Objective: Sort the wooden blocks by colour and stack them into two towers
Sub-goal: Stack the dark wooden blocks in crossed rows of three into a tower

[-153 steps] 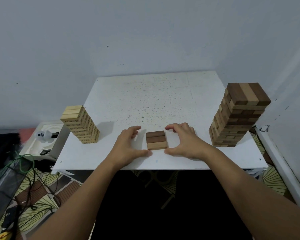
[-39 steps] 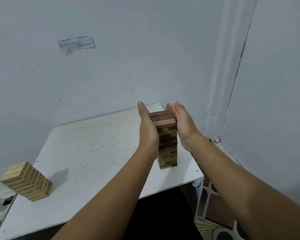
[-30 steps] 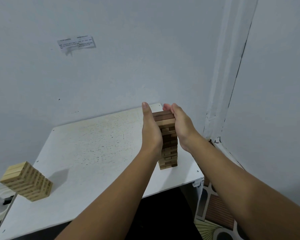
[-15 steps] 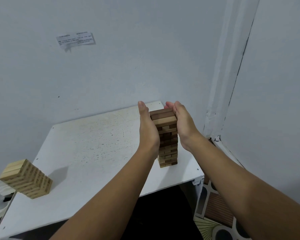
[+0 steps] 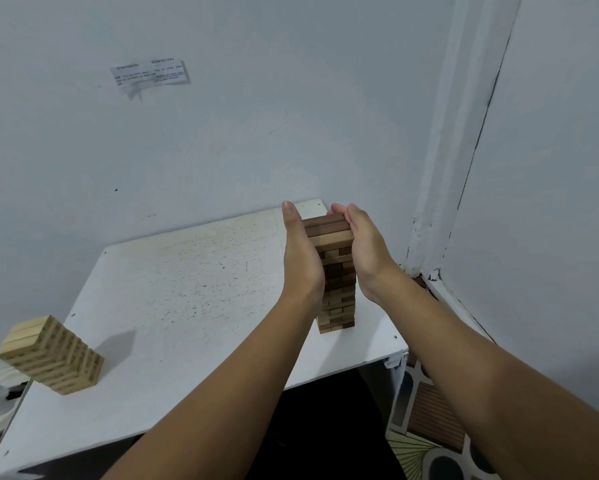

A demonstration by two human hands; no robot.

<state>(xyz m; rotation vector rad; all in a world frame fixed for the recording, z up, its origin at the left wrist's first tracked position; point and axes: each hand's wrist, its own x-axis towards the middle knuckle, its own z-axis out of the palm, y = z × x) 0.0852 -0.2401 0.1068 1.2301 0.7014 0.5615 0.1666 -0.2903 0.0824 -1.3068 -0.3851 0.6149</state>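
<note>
Both hands have closed in since half a second ago. Left hand (image 5: pixel 300 252) and right hand (image 5: pixel 362 247) now press flat, straight-fingered palms against opposite sides of the top layers of the dark-and-light block tower (image 5: pixel 336 282), right of frame centre on the white table (image 5: pixel 187 299). Nothing is gripped; the blocks are only squeezed between the palms. The pale block tower (image 5: pixel 50 355) stands at lower left. Squaring the newly added layer seems the step; next the hands should ease off gently, without tipping the stack.
</note>
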